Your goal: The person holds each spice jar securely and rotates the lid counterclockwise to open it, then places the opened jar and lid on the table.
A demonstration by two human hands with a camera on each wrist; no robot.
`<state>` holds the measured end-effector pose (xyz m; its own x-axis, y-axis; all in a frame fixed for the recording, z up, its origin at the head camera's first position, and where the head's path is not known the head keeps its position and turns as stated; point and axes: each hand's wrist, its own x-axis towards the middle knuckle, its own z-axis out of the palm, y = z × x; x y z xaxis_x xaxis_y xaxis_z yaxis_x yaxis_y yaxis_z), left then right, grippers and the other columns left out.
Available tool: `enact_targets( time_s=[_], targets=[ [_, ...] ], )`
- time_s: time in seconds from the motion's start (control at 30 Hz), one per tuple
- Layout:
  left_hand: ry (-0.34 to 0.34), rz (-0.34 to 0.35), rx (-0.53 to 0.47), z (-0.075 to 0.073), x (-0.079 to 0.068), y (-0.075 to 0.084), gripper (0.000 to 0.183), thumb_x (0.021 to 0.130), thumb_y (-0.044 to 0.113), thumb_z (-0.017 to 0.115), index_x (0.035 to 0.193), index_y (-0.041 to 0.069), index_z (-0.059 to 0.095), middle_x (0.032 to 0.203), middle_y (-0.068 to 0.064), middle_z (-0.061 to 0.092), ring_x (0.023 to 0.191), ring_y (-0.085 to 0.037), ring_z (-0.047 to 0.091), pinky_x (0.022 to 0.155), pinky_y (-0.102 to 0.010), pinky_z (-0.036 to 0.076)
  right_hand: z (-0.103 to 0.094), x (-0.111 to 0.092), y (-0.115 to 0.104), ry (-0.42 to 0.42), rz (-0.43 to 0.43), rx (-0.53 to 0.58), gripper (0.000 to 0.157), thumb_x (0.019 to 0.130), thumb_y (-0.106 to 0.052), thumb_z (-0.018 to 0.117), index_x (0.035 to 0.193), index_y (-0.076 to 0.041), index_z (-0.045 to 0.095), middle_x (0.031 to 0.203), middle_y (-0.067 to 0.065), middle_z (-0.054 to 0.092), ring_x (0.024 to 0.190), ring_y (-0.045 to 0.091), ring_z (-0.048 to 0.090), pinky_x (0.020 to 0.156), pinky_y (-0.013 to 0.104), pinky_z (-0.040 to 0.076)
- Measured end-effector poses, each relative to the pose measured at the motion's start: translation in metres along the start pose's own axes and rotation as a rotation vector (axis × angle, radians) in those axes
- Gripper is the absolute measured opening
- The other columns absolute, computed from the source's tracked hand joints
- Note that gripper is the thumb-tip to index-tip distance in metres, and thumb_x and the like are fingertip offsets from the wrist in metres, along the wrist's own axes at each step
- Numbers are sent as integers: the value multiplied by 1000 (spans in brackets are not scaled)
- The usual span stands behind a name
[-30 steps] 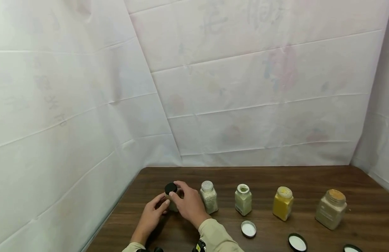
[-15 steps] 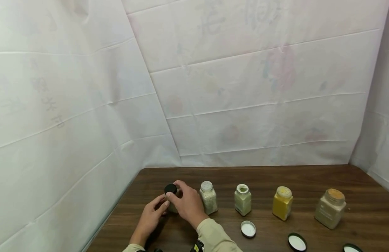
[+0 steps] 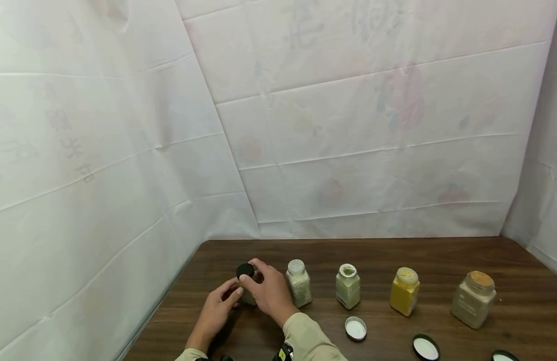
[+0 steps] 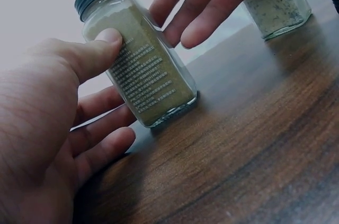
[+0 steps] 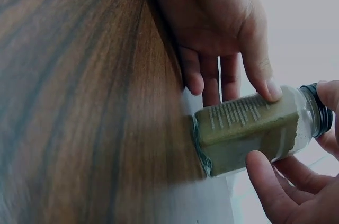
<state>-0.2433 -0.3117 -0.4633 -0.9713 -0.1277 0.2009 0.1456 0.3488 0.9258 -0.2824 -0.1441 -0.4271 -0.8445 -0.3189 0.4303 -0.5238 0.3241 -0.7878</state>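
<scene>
A square glass spice jar (image 4: 151, 75) of greenish-brown powder, white print on its side, stands upright at the left of the table. My left hand (image 3: 214, 312) holds its body, the thumb on the printed side and fingers behind. With thumb and forefinger, my right hand (image 3: 273, 295) grips the black lid (image 3: 245, 270) on top of the jar. The other right fingers hang beside the glass, as the left wrist view shows. In the head view both hands cover much of the jar. Just right of my right hand stands a lidless jar of pale flecked contents (image 3: 299, 285).
Farther right stand a lidless pale green jar (image 3: 348, 288), a yellow jar (image 3: 405, 293) and a larger jar with an orange-brown top (image 3: 473, 301). Upturned lids lie in front: one small (image 3: 356, 328), one dark-rimmed (image 3: 425, 347), another cut by the frame edge (image 3: 503, 356). White sheeting surrounds the wooden table (image 3: 373, 250).
My right thumb has shifted slightly to the left at the lid's edge. Both hands otherwise keep their places on the jar, and the other jars and lids stay put.
</scene>
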Motion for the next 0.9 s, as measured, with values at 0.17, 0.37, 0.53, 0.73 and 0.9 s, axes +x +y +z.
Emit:
enact_targets(
  time_s=[0.17, 0.37, 0.53, 0.73, 0.9],
  targets=[
    [-4, -15, -11, 0, -1, -4, 40, 89, 34, 61, 123, 14, 58, 114, -9, 61, 97, -25, 58, 73, -34, 51, 2, -3, 1, 3, 52, 83, 42, 83, -47, 64, 121, -29, 58, 87, -9, 62, 77, 5, 56, 65, 26, 45],
    [-4, -21, 19, 1, 0, -7, 40, 88, 39, 60, 122, 18, 59, 112, -5, 62, 93, -24, 59, 72, -32, 50, 3, -3, 2, 13, 48, 68, 39, 83, -46, 65, 117, -28, 61, 86, -7, 61, 75, 5, 54, 65, 27, 44],
    [-2, -18, 36, 1, 1, -6, 41, 88, 40, 60, 122, 18, 59, 110, -4, 62, 90, -23, 59, 72, -32, 50, 3, -1, 3, -2, 28, 52, 32, 85, -46, 62, 113, -30, 60, 82, -10, 56, 74, 7, 51, 63, 27, 42],
    [-43, -15, 58, -1, 1, -5, 46, 90, 41, 57, 128, 15, 56, 119, -7, 59, 95, -23, 57, 75, -32, 49, 3, -1, 5, -39, 26, 93, 27, 87, -45, 60, 111, -31, 59, 82, -10, 56, 74, 9, 51, 62, 27, 42],
    [-101, -19, 74, -4, 0, -4, 49, 90, 47, 53, 131, 21, 52, 129, -4, 53, 102, -22, 56, 79, -33, 48, 1, 1, 4, -67, -7, 121, 25, 89, -42, 59, 110, -28, 59, 79, -6, 55, 67, 11, 50, 57, 27, 40]
  ],
)
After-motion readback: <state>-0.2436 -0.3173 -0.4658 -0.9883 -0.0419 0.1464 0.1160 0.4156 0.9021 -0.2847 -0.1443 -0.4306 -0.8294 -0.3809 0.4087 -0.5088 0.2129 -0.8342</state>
